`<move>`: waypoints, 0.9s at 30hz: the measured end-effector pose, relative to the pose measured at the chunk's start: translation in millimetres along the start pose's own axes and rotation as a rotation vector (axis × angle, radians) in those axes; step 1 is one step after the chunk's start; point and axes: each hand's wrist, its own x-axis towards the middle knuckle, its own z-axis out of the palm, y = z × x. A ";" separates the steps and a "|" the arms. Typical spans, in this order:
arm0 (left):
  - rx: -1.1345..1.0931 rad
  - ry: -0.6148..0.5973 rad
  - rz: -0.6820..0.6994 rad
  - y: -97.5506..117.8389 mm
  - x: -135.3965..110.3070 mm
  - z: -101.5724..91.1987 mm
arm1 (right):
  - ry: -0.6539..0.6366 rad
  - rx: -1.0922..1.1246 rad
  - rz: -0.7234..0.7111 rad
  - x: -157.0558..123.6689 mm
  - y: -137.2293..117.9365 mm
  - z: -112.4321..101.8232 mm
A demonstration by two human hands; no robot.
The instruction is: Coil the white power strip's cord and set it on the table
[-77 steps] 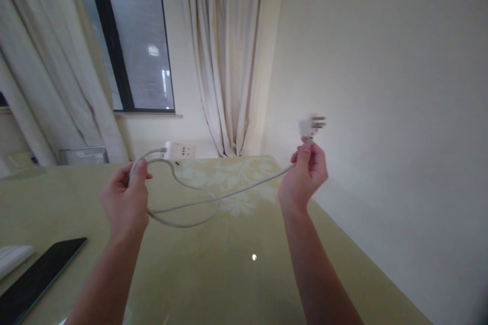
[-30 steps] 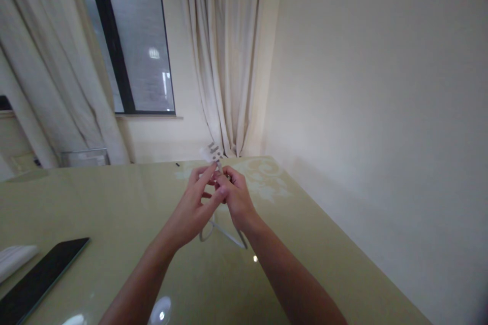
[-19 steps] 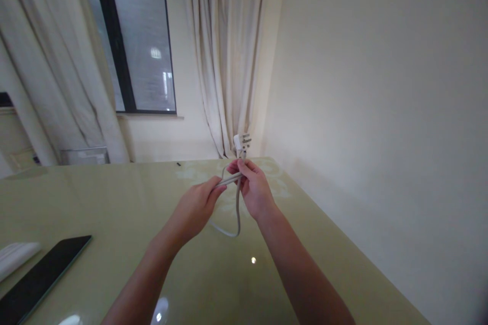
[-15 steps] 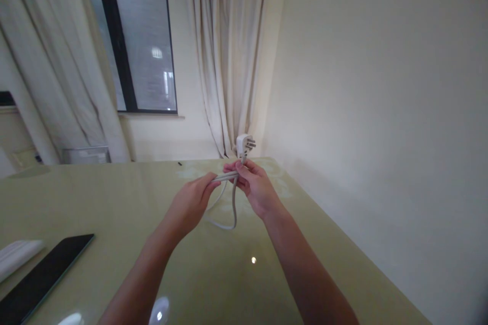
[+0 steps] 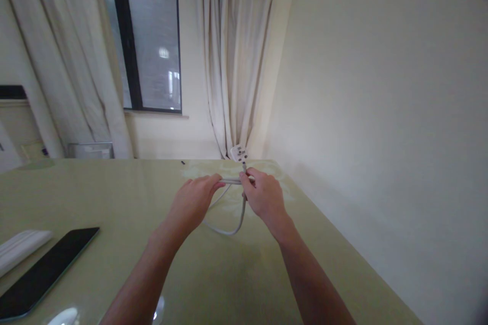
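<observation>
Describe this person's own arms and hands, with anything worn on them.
Both the left forearm and the right forearm are bare as far as they show, with no sleeve in view. The left hand and right hand are ungloved. No watch or bracelet shows at either wrist, and no ring on the visible fingers; some fingers are hidden.

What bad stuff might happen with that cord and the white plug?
The hanging loop could tangle, since it droops loose below both hands. The cord might slip free, because the left grip seems to pinch just one end of its bunched strands. The plug might poke someone, as its bare pins stick out above the right grip.
</observation>
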 end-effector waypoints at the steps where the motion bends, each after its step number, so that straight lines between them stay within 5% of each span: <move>1: 0.008 -0.011 0.001 3.1 -0.4 -0.9 | 0.018 -0.098 -0.005 -1.4 -0.6 -2.7; 4: 0.023 -0.052 -0.004 14.3 -4.5 1.6 | 0.094 -0.238 -0.019 -4.5 0.7 -11.6; 7: 0.025 -0.126 -0.069 24.9 -9.8 16.8 | 0.273 -0.083 -0.108 -8.9 5.1 -28.7; 14: -0.493 0.108 -0.378 7.8 3.0 47.2 | 1.056 0.692 -0.158 -17.5 23.9 -94.7; 17: -0.683 0.207 -0.434 -14.9 9.9 41.0 | 1.105 0.796 -0.101 -17.2 53.7 -117.4; 23: -1.244 0.367 -0.706 -54.9 8.9 32.9 | 1.335 0.669 0.065 -31.9 123.6 -142.6; 27: -1.548 0.434 -0.803 -71.4 7.9 29.3 | 1.253 0.603 0.090 -50.9 137.6 -135.8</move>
